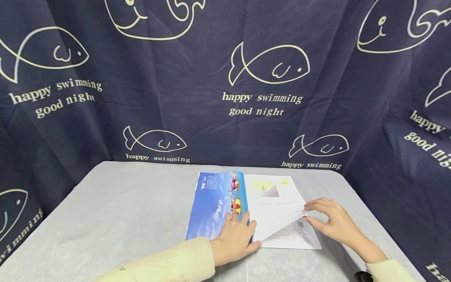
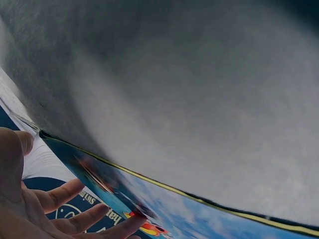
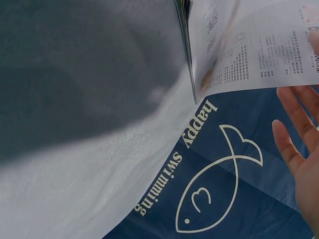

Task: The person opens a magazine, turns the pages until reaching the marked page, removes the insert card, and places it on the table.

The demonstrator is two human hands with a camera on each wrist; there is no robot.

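Note:
An open magazine [image 1: 208, 207] lies on the grey table, its left side a blue sky-and-sea picture with cartoon figures. My left hand [image 1: 237, 237] rests across the inner fold with fingers spread, its thumb near the lower edge of the right side. In the left wrist view, its fingers [image 2: 82, 219] touch the picture side. My right hand [image 1: 332, 219] pinches the outer edge of a white page [image 1: 275, 215], lifting its near corner in a slant. Printed text shows on the page beneath. The right wrist view shows the raised page [image 3: 259, 50] from its printed underside, with the thumb only partly in frame.
The grey-covered table [image 1: 134, 203] extends to both sides of the magazine. Dark blue curtains [image 1: 197, 98] with fish drawings and lettering hang behind and at both sides. A dark band [image 1: 363, 276] sits at the right wrist.

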